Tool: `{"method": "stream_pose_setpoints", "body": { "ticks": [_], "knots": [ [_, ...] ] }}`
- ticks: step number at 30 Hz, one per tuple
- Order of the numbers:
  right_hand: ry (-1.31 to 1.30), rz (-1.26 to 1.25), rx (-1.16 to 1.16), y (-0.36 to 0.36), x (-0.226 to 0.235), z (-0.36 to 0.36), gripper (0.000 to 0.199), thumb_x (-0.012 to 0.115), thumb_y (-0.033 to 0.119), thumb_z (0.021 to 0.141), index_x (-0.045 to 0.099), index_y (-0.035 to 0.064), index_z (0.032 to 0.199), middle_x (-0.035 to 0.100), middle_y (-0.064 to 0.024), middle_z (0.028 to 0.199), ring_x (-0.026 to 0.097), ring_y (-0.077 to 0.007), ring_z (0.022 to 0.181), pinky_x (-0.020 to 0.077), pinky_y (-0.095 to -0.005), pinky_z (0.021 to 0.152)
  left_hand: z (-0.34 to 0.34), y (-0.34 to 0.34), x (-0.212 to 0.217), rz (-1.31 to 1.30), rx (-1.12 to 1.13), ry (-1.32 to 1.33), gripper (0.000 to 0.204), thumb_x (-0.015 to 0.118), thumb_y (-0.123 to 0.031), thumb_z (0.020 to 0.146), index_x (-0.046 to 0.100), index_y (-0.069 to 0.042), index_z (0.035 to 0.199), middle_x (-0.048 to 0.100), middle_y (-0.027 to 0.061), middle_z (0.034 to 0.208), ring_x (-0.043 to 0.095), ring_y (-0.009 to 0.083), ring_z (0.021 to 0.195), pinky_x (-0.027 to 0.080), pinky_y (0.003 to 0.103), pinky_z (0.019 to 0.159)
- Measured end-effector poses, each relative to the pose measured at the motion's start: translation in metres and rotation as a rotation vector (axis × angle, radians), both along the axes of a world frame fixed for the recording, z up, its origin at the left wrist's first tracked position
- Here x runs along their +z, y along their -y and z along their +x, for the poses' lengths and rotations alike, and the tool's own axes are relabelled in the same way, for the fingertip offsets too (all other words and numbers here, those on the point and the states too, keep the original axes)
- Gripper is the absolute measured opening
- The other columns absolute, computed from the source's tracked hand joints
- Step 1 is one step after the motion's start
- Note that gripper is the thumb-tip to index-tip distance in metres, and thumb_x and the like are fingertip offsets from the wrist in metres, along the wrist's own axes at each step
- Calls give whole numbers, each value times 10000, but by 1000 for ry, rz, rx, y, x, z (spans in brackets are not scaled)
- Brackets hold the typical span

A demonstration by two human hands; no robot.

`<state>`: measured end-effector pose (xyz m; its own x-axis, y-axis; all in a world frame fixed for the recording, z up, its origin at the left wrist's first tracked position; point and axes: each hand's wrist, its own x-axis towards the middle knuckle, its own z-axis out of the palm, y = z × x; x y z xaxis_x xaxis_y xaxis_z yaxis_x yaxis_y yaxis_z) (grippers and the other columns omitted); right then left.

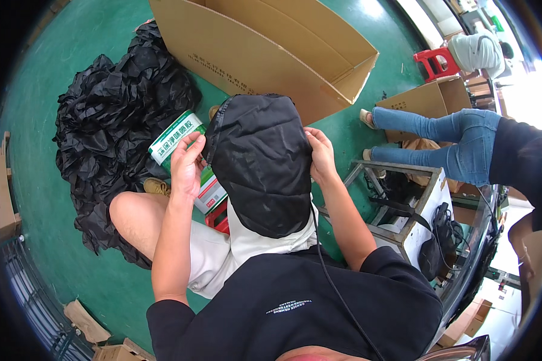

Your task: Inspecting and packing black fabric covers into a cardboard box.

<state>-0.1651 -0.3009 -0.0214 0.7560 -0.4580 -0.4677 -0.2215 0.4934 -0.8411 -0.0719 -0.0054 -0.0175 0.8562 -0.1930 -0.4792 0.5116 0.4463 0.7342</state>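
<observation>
While both forearms reach up from the lower edge of the view, the two bare hands support a black fabric piece (pixel 259 162) between them, above the lap and in front of the chest. Left hand (pixel 188 165): thumb and fingers closed on the left side edge, near the upper part, beside a seam strip that runs along that side. Right hand (pixel 322 155): thumb and fingers closed on the opposite edge at about the same height; the fingertips behind the cloth are hidden, so their exact placement cannot be told. Fabric piece: roughly oval, creased, lower end rounded and overlapping the white shorts (pixel 208 259) in the view. To its left, a large crumpled heap of black cloth (pixel 120 120) lies on the green floor (pixel 42 240). Between heap and fabric piece: a white-and-green container (pixel 174 141), partly covered by the left hand and forearm, with a red object (pixel 221 222) showing near its lower end. Beyond the fabric piece, a large open cardboard box (pixel 235 57) stands tilted across the view. To the right, a metal frame (pixel 397 237) with black straps near it; farther off, a person in blue jeans (pixel 464 144) and a red stool (pixel 436 63) beside another person in a light top (pixel 479 54).
</observation>
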Motion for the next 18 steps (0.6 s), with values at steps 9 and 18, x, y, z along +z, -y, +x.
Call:
{"method": "stream_pose_setpoints", "body": {
  "ticks": [9, 18],
  "knots": [
    [27, -85, 125, -16, -22, -32, 175, 528, 88, 1059, 529, 27, 1223, 709, -80, 968, 671, -113, 855, 540, -244, 783, -16, -3, -45, 109, -40, -83, 164, 648, -121, 993, 560, -122, 1132, 674, 22, 953, 614, 95, 763, 492, 252, 648],
    [83, -262, 143, -22, -26, -43, 160, 479, 88, 1079, 504, 18, 1220, 728, -98, 971, 676, -107, 853, 540, -232, 768, -43, 5, -16, -11, 28, -53, 281, 651, -133, 997, 501, -69, 1226, 684, 43, 980, 644, 108, 812, 502, 264, 695]
  ]
}}
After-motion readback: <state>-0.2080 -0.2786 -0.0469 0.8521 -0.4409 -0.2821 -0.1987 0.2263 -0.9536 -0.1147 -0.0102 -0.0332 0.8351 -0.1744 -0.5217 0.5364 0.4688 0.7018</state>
